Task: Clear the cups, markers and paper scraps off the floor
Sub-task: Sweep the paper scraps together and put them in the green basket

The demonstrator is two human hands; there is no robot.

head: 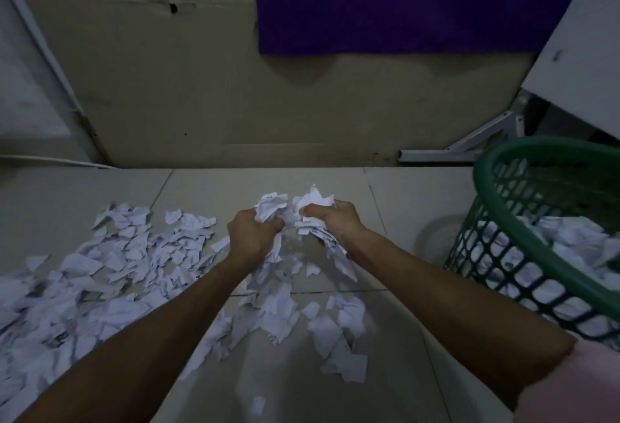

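Above the tiled floor [335, 389], seen from the head camera, the left hand [250, 234] and the right hand [335, 221] each curl their fingers tightly round a bunch of paper scraps [288, 211], held side by side with loose pieces hanging below. More scraps [110, 275] lie spread over the floor to the left and beneath the arms, and a green basket [543, 221] at the right holds further torn paper.

no readable text, paper scraps [110, 275] bear marks (too blurred)
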